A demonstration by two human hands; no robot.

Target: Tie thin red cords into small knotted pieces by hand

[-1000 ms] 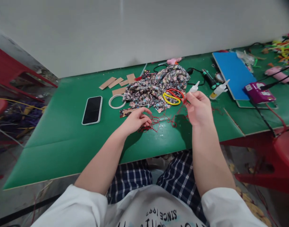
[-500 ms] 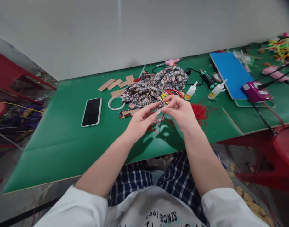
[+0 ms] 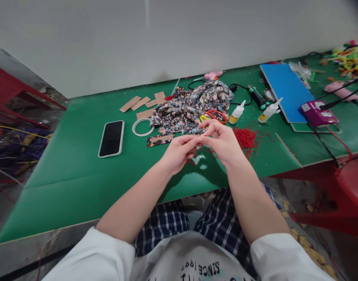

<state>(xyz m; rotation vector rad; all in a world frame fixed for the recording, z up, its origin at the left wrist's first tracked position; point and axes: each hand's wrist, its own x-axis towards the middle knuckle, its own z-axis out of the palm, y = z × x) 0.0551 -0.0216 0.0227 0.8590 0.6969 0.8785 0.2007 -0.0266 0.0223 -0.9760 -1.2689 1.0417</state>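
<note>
1. Resting flat on the green table [image 3: 64, 171], a phone [image 3: 111, 139] with a dark screen and a pale case is at the left.
2. Small brown card pieces [image 3: 130, 104] lie farther back, and a white ring of tape [image 3: 134, 128] sits in front of them.
3. A flowery strip [image 3: 160, 140] with a brown middle lies just beside the ring.
4. The person's left hand [image 3: 177, 154] is over the table, with its thumb and pointing finger pinched together. The pictures are too small to tell if it holds anything.
5. Behind the hands is a big crumpled flowery cloth [image 3: 196, 102]. Scissors [image 3: 225, 118] with red and yellow handles lie at its front right.
6. The person's right hand [image 3: 227, 146] meets the left hand at the fingertips. It is hard to tell if its own tips are shut or what they hold.
7. A messy pile of red thread [image 3: 245, 137] lies on the table just past the right hand, and some loose red bits [image 3: 190, 162] show under the hands.
8. Two small white bottles, a near one [image 3: 236, 113] and a far one [image 3: 267, 113], stand behind the pile.
9. A blue board [image 3: 287, 91] and a purple box [image 3: 318, 114] are at the right.
</note>
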